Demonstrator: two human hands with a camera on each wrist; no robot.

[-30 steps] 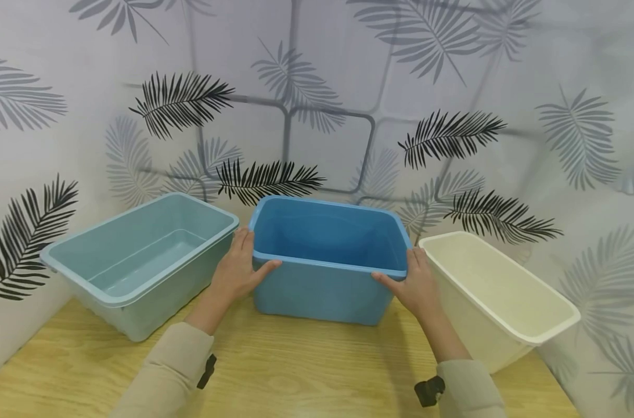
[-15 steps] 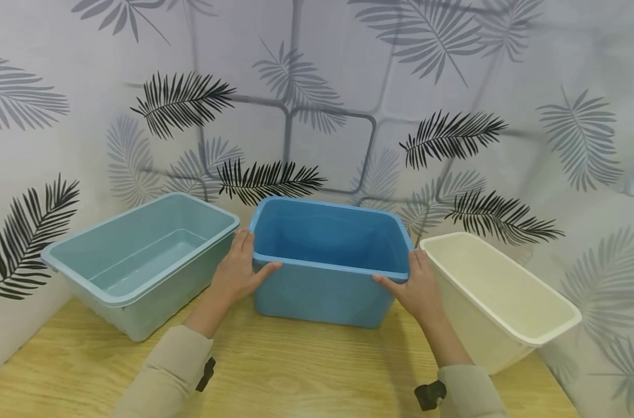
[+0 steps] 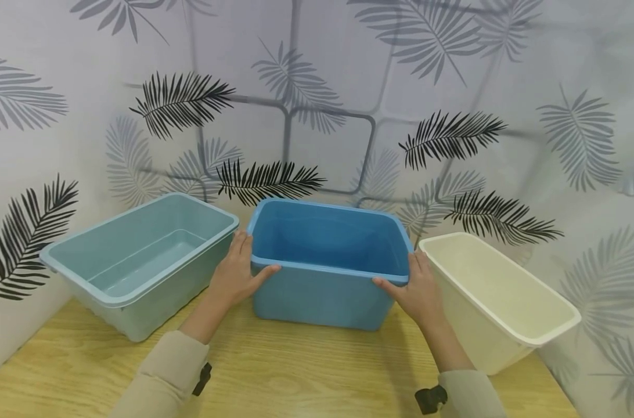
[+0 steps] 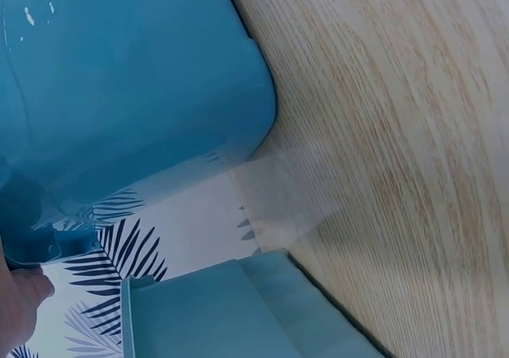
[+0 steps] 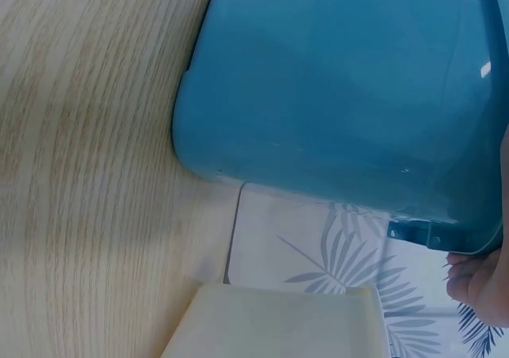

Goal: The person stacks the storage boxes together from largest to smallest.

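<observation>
At the centre of the head view, the deep rectangular blue plastic bin [image 3: 322,297] was held at its near rim corners by the partly curled left hand [image 3: 237,271] and right hand [image 3: 419,288], apparently for positioning, and even two-sided guidance seemed required next.

Three storage bins side by side on the surface [image 3: 296,377], backdrop [image 3: 327,157] behind. Middle bin [image 3: 319,296]: long side toward the person. Left bin [image 3: 170,296] and right bin [image 3: 474,325] set aslant, far ends nearest the middle one, near ends angled outward. From where I stand: left hand [image 3: 236,276] on the middle bin's left rim, beside the left bin; right hand [image 3: 418,290] on its right rim, beside the right bin.
</observation>
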